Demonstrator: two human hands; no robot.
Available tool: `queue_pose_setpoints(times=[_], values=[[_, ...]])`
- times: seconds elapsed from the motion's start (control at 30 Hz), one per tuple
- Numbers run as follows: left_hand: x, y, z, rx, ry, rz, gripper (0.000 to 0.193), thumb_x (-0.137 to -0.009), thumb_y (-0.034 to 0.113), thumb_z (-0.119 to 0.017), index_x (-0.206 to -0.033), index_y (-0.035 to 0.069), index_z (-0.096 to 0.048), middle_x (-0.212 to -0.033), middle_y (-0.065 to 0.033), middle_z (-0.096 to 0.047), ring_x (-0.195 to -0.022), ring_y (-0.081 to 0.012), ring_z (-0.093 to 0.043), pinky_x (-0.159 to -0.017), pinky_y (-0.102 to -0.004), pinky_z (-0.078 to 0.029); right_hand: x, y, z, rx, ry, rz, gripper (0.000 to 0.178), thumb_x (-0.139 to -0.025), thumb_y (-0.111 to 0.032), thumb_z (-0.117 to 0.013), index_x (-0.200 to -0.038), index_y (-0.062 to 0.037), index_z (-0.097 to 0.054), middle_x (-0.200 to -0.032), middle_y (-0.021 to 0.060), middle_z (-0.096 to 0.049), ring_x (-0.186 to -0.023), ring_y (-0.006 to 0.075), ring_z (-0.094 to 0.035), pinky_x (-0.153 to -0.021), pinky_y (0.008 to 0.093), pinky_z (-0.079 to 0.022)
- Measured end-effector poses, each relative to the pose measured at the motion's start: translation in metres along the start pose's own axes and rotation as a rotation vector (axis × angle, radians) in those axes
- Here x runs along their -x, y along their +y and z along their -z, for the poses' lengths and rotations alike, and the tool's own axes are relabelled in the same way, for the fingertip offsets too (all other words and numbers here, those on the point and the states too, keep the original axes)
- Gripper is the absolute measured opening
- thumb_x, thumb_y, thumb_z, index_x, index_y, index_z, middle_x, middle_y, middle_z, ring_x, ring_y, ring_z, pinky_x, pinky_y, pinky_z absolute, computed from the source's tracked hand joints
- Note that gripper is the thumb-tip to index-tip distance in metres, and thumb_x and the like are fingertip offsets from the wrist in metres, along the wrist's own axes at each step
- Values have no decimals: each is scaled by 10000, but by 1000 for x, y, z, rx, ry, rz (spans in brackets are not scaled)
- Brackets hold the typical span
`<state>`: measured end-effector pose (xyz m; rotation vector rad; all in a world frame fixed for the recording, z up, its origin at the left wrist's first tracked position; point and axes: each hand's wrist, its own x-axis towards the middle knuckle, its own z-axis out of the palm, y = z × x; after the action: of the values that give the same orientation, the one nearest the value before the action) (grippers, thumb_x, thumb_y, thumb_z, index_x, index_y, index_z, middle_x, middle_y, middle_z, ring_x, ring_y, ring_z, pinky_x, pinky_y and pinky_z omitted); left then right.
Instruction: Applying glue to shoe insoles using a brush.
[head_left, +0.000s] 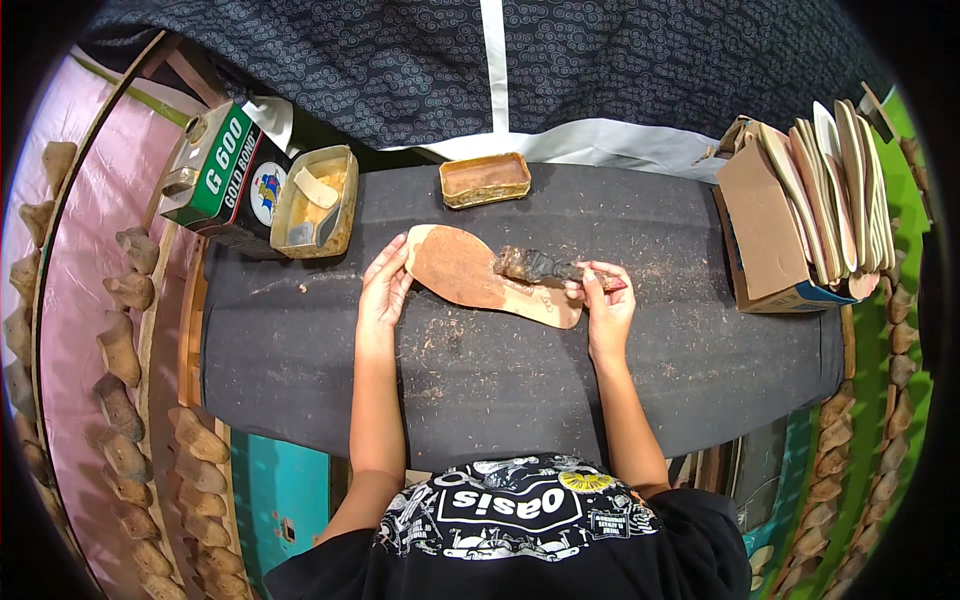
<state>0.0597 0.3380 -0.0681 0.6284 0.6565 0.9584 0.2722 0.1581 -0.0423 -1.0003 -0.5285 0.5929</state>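
A brown shoe insole (455, 268) is held up over the dark table, its wide end to the left and its narrow end to the right. My left hand (386, 280) grips the wide end by its edge. In my right hand (606, 298) is a glue brush (535, 265) with a dark, caked handle. Its bristle end rests against the insole's upper edge near the middle. Some right-hand fingers are close to the insole's narrow end; whether they touch it I cannot tell.
An open tray of brown glue (485, 182) stands at the table's far edge. To the left are a green and black can (222, 170) and a yellowish tub (345, 205) with scraps. At right, a cardboard box (765, 220) holds several insoles (825, 190). Shoe lasts (120, 345) line racks on both sides.
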Motion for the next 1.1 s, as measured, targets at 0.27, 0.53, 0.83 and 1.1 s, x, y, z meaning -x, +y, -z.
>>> queue_pose_setpoints(times=[0.27,0.53,0.83,1.1], values=[[-1,0,3,0,2,0,259,-761,30,-519,-1014,4,-471,-943,-88,-554,-843,-137,-551,-692,-220,-470,-11,-18,21,169,215,192,97,-741,37,-443,-807,-34,-449,-756,88,-550,-489,64,-467,-417,156,-380],[0,3,3,-25,-21,0,266,-762,39,-522,-1019,6,-462,-949,-82,-553,-847,-135,-547,-713,-228,-460,-1,-5,5,21,46,5,129,-783,-62,-512,-881,-17,-442,-808,109,-556,-555,113,-537,-521,201,-446],[2,5,6,-59,-31,-30,254,-771,46,-513,-1018,12,-462,-953,-82,-549,-856,-138,-543,-726,-239,-452,-19,-21,38,195,288,166,52,-756,1,-460,-790,-37,-447,-712,78,-536,-441,77,-449,-377,165,-349],[2,5,0,-76,-51,-45,257,-769,49,-519,-1016,6,-461,-944,-78,-548,-846,-134,-546,-722,-235,-451,-6,-11,12,-47,119,61,95,-790,-52,-481,-871,-30,-436,-805,113,-541,-535,130,-510,-458,213,-417]])
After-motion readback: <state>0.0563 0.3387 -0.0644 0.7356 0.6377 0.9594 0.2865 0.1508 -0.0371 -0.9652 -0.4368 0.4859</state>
